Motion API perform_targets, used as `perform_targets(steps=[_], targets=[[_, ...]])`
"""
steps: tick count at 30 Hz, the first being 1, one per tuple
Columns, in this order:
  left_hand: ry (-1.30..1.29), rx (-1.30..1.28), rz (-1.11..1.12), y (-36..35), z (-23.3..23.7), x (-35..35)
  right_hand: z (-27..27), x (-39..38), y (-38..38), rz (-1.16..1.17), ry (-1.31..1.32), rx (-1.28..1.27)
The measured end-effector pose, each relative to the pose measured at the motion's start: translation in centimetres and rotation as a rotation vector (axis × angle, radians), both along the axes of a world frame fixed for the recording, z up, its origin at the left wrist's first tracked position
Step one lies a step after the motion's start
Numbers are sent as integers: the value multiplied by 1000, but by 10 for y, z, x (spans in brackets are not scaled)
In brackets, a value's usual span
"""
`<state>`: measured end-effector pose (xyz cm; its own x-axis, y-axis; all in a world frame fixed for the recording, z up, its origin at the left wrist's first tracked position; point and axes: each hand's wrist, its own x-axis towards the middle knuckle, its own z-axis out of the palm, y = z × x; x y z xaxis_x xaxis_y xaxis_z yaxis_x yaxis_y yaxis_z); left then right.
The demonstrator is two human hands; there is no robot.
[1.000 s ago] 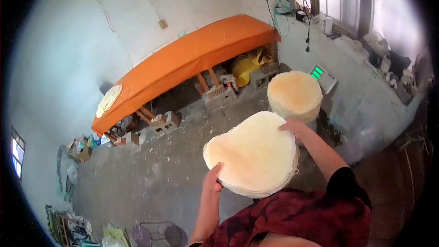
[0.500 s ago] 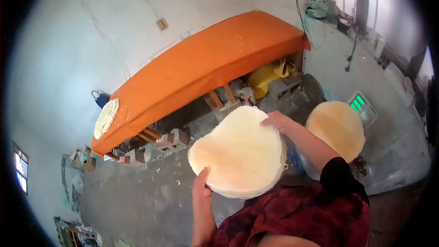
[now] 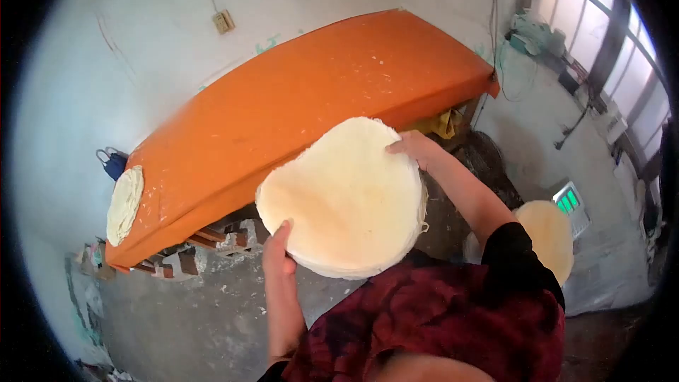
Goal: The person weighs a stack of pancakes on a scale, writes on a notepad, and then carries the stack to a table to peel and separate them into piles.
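A thick stack of round, pale flat sheets (image 3: 346, 198) is held up in front of my body, its near part over my shirt. My left hand (image 3: 279, 251) grips its lower left edge, thumb on top and the other fingers hidden beneath. At the upper right edge, my right hand (image 3: 414, 148) is closed on the same stack, its thumb side lying over the rim. The orange-covered table (image 3: 297, 92) lies just beyond the stack. On the table's left end rests a smaller pile of pale sheets (image 3: 125, 205).
Another round pale stack (image 3: 548, 240) is at the right, beside a device with a green display (image 3: 568, 201). Blocks (image 3: 240, 237) stand under the table. A dark blue item (image 3: 113, 163) is by its left end. A barred window (image 3: 587, 21) is at upper right.
The view has shifted, and both hands have carried the stack toward the orange table, so it now overlaps the table's front edge. The grip looks the same.
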<state>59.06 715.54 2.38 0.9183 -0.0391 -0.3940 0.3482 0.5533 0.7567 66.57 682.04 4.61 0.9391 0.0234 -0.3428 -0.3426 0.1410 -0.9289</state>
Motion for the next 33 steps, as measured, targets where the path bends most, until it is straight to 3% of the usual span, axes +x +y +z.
perform_targets(steps=[6, 12, 14, 15, 16, 17, 19, 20, 24, 27, 29, 33], targets=[[-53, 16, 93, -4, 4, 119, 10, 149, 4, 80, -56, -33], [-171, 26, 237, -24, 25, 228, 56, 306, 3, 292, -178, -30], [-240, 59, 260, -31, 17, 269, 47, 383, -3, 406, -266, -62], [-262, 77, 269, -31, 11, 284, 62, 398, 3, 418, -259, -216], [-225, 32, 222, -29, -9, 303, 50, 432, 2, 450, -258, -186], [-196, -17, 175, -27, -35, 322, 36, 458, 3, 376, -268, -362], [85, -14, 99, -25, -82, 337, 2, 498, 7, 222, -312, -708], [214, -8, 143, -26, -104, 335, -17, 508, 4, 302, -399, -948], [420, -84, 95, -13, -177, 295, -65, 457, 23, 479, -391, -924], [494, -96, 153, -10, -185, 263, -88, 421, 59, 585, -477, -856], [533, -123, 171, -5, -199, 249, -100, 401, 91, 602, -660, -974], [579, -120, 183, 2, -201, 239, -94, 374, 153, 781, -726, -1207]])
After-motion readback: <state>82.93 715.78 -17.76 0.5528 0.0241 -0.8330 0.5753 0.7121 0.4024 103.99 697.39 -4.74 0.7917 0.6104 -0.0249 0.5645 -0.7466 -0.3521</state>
